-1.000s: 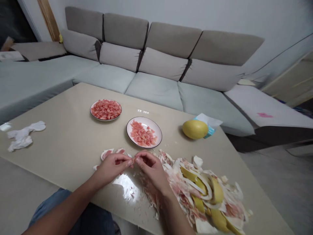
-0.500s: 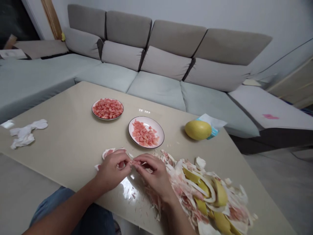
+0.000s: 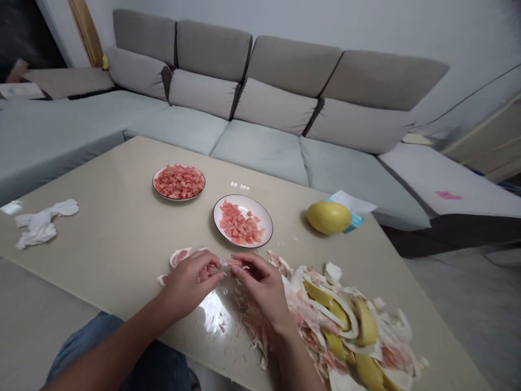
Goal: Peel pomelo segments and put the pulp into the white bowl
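Note:
My left hand [image 3: 189, 282] and my right hand [image 3: 262, 285] meet over the near edge of the beige table [image 3: 114, 228]. Both pinch a small pink pomelo segment [image 3: 233, 263] between their fingertips. More pink segments [image 3: 179, 256] lie on the table just beyond my left hand. A big heap of yellow and white pomelo peel [image 3: 345, 326] lies right of my right hand. The nearer white plate [image 3: 243, 220] holds pink fruit pieces, just beyond my hands. A second plate [image 3: 178, 182], fuller, stands further back left.
A whole yellow pomelo [image 3: 329, 217] rests at the table's right, beside a tissue pack [image 3: 353, 205]. Crumpled white tissues [image 3: 39, 222] lie at the left. A grey sectional sofa [image 3: 260, 114] wraps round behind the table. My blue-trousered knee [image 3: 122, 358] is below.
The two hands have stayed together, working the segment; the fingertips have shifted slightly and the view has tilted a little.

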Available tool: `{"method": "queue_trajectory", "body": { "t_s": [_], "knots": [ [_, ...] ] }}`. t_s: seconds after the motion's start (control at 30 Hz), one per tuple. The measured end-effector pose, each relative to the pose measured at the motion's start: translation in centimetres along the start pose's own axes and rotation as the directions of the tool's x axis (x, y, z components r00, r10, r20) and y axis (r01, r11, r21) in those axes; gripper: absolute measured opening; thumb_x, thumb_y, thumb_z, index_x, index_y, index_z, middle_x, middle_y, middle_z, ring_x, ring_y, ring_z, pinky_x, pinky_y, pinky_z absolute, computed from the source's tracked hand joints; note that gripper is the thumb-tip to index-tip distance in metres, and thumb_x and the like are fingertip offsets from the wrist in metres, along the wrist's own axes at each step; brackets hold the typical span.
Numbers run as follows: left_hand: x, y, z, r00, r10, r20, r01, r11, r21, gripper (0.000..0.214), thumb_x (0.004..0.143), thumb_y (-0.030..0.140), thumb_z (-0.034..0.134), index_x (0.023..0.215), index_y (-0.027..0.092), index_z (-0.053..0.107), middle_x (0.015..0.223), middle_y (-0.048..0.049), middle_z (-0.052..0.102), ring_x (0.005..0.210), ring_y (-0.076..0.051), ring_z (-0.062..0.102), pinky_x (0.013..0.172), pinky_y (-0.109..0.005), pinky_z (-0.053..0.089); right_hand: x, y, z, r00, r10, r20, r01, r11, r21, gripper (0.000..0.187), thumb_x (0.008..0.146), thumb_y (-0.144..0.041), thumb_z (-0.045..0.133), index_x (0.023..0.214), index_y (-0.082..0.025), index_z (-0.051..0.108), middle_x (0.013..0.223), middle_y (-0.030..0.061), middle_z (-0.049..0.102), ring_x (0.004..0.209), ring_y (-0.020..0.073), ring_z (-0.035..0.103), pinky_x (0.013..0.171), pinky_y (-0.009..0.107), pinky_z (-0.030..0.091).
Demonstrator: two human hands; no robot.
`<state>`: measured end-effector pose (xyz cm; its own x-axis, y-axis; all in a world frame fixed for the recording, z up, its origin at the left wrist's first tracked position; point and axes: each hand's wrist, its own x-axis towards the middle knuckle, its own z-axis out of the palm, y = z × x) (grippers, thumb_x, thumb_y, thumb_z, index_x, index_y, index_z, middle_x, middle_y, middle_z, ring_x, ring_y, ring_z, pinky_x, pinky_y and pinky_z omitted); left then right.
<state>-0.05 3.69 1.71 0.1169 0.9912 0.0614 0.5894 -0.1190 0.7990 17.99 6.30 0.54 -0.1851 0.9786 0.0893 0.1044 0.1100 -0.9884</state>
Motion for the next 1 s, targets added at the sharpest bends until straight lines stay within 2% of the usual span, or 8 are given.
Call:
{"method": "queue_trajectory", "body": {
  "t_s": [0.07,0.17,0.33,0.53,0.63,0.73,0.87,1.0],
  "knots": [
    [0.0,0.0,-0.1,1.0,-0.023,-0.011,0.023,1.0,-0.002,0.018,0.083,0.032,0.059,0.095,0.023,0.068,0.086,-0.0031,0.069,0.082,-0.022,0.063,0.098,-0.044,0.037,0.0,0.1,0.1,1.0,-0.004,0.002,0.004,1.0,-0.003,0.017,0.076,-0.03,0.074,0.091,-0.021,0.073,0.087,0.0061,0.073,0.08,0.0207,0.068,0.073,0.032,0.054],
    [-0.1,0.0,0.0,1.0,-0.025,0.002,0.025,0.999,-0.047,0.021,0.085,0.032,0.055,0.098,0.023,0.069,0.091,-0.0048,0.072,0.093,-0.025,0.064,0.104,-0.045,0.031,-0.1,0.1,0.2,0.999,-0.043,0.026,0.044,0.998,-0.046,0.015,0.078,-0.031,0.073,0.09,-0.022,0.073,0.087,0.0056,0.072,0.08,0.0201,0.067,0.072,0.031,0.054],
    [0.1,-0.1,0.1,0.996,-0.079,0.033,0.083,0.984,-0.156,0.02,0.085,0.032,0.053,0.085,0.026,0.072,0.08,-0.0022,0.074,0.112,-0.027,0.061,0.114,-0.046,0.018,-0.1,-0.4,0.4,0.983,-0.166,0.084,0.178,0.969,-0.172,0.015,0.083,-0.029,0.068,0.095,-0.023,0.073,0.092,0.0072,0.07,0.081,0.0199,0.066,0.067,0.03,0.055],
    [0.0,0.0,0.1,0.992,-0.121,0.027,0.124,0.965,-0.232,0.016,0.076,0.022,0.057,0.066,0.026,0.07,0.071,0.0008,0.073,0.116,-0.028,0.06,0.115,-0.047,0.013,-0.3,-0.6,0.5,0.939,-0.289,0.187,0.331,0.909,-0.254,0.013,0.086,-0.024,0.063,0.093,-0.025,0.073,0.089,0.0061,0.07,0.082,0.0197,0.064,0.066,0.031,0.054],
    [-0.1,0.0,0.3,0.991,-0.136,0.007,0.134,0.97,-0.204,0.015,0.073,0.02,0.057,0.061,0.024,0.065,0.064,0.0018,0.068,0.117,-0.029,0.06,0.115,-0.05,0.007,-0.7,-0.4,0.7,0.925,-0.323,0.203,0.373,0.876,-0.305,0.016,0.088,-0.022,0.059,0.097,-0.025,0.072,0.089,0.0064,0.07,0.081,0.0203,0.064,0.069,0.033,0.054],
    [0.0,-0.1,0.3,0.988,-0.156,0.013,0.155,0.96,-0.232,0.014,0.071,0.019,0.057,0.059,0.024,0.064,0.061,0.0024,0.067,0.117,-0.028,0.059,0.115,-0.048,0.007,-0.9,-0.4,0.9,0.914,-0.347,0.208,0.401,0.848,-0.346,0.017,0.088,-0.02,0.058,0.099,-0.025,0.07,0.091,0.0071,0.07,0.083,0.0208,0.064,0.073,0.034,0.053],
    [0.2,-0.1,-0.3,0.983,-0.167,0.072,0.181,0.936,-0.303,0.015,0.072,0.023,0.057,0.061,0.024,0.066,0.066,0.0001,0.07,0.121,-0.029,0.056,0.115,-0.048,0.011,-0.8,-0.5,0.9,0.927,-0.33,0.178,0.372,0.874,-0.312,0.015,0.087,-0.022,0.06,0.095,-0.024,0.072,0.087,0.0062,0.07,0.08,0.02,0.065,0.071,0.032,0.053],
    [0.4,-0.1,-0.7,0.978,-0.143,0.154,0.189,0.921,-0.342,0.022,0.076,0.031,0.056,0.058,0.023,0.067,0.063,-0.0026,0.069,0.125,-0.031,0.052,0.107,-0.047,0.031,-0.5,-0.5,0.6,0.976,-0.185,0.118,0.205,0.959,-0.195,0.014,0.081,-0.026,0.068,0.094,-0.024,0.073,0.089,0.0055,0.07,0.077,0.0187,0.066,0.064,0.028,0.054]
  ]
}}
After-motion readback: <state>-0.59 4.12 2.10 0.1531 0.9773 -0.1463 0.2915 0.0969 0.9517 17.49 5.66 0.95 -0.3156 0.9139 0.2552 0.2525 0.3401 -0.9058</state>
